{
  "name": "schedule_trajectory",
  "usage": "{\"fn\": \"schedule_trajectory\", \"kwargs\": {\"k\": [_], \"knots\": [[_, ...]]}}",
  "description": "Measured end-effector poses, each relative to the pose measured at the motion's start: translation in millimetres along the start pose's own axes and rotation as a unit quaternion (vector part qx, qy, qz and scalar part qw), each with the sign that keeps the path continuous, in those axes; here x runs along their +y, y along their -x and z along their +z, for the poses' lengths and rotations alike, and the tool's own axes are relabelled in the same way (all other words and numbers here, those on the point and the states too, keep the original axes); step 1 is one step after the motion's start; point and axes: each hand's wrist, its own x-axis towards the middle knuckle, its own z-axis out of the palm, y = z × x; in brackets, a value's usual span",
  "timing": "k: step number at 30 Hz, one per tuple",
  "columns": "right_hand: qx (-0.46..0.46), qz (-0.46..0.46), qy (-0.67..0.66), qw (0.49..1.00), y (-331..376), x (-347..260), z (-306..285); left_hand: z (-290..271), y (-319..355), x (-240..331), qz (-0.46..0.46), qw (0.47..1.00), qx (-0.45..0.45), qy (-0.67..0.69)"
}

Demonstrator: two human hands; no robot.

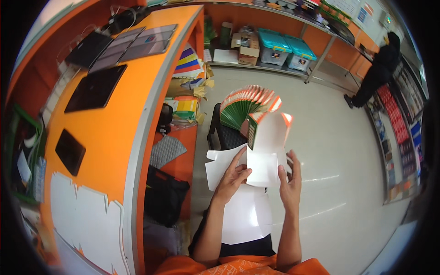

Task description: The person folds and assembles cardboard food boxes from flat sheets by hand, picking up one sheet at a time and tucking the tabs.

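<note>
The box (262,169) is straight ahead at 12 o'clock. Left fingers (237,160) hold its 9 o'clock side; I can't tell if right fingers (296,167) at 3 o'clock grip. Pushing too hard may bend it. A bump could tip the pile (247,107) at 11 o'clock.

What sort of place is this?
Likely a shop's work or packing area, though I can't be sure: long orange counter with silver edging, two clear plastic bins with teal lids, fanned stack of flat green, orange and white cardboard cartons.
</note>
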Motion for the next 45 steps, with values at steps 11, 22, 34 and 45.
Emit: {"fn": "schedule_trajectory", "kwargs": {"k": [11,22,34,45], "knots": [[-0.074,-0.025,0.009,0.997,10.6,9.1,-29.2,14.3,0.5,-10.5,0.122,0.992,-0.027,0.006],[-0.174,-0.082,0.098,0.976,30.8,23.9,-10.5,35.0,-10.8,-1.0,0.124,0.929,0.308,-0.162],[-0.059,-0.094,0.127,0.986,26.0,30.1,-15.1,39.3,-8.6,14.9,0.100,0.954,0.280,-0.034],[0.129,0.109,-0.303,0.938,-60.1,100.6,-33.0,66.9,-154.6,71.0,0.343,0.666,0.230,-0.621]]}}
